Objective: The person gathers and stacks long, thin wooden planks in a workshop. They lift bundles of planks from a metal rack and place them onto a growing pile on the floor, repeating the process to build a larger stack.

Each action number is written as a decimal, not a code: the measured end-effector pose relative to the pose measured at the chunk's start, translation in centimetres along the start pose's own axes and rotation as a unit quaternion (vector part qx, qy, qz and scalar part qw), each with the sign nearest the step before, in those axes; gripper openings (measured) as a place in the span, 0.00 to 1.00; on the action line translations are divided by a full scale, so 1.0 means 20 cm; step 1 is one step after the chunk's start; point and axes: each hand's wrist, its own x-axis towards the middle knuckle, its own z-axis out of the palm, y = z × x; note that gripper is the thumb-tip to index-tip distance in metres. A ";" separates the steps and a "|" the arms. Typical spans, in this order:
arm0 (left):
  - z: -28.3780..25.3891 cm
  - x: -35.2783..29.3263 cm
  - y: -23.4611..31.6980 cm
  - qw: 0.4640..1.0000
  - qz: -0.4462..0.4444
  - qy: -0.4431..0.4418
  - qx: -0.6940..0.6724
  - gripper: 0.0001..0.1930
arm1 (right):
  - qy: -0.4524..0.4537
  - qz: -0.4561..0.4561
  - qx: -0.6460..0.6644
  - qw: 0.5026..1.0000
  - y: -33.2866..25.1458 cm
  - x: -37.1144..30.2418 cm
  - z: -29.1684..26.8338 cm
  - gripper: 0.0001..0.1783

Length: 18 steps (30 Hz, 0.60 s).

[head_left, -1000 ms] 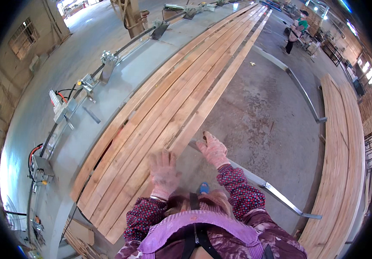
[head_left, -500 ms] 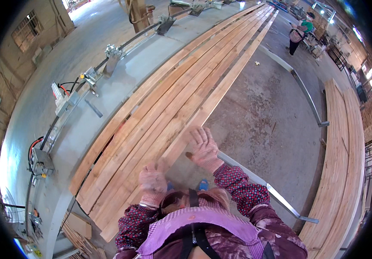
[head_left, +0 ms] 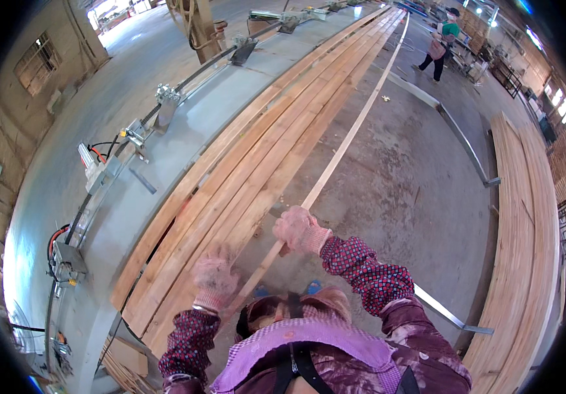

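1. Right-hand grip [head_left: 300, 230]: fingers curled closed around a long wooden strip [head_left: 330, 172], which I see on edge, apart from and right of the plank row [head_left: 256, 174].
2. Left hand [head_left: 216, 279]: blurred, fingers loosely spread over the nearest planks; I cannot tell whether it touches them.
3. Progress: I judge one strip separated; the other planks lie side by side on the grey tabletop [head_left: 191, 131].
4. Surroundings: clamp fittings [head_left: 96, 164] line the left edge; metal arms [head_left: 457, 131] obstruct the floor toward a plank stack [head_left: 525, 262]; a co-worker [head_left: 439, 46] stands farther off.
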 end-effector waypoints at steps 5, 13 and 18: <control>0.22 0.05 -0.16 0.996 0.016 -0.076 0.041 0.27 | 0.153 0.021 -0.013 0.988 -0.04 -0.05 -0.03 0.60; -0.12 0.03 -0.14 0.872 0.082 -0.258 -0.409 0.18 | 0.183 0.007 -0.034 0.983 0.02 -0.03 0.03 0.35; -0.10 0.08 -0.10 0.981 -0.011 -0.133 -0.143 0.28 | 0.075 -0.007 -0.037 0.996 0.02 0.03 -0.04 0.17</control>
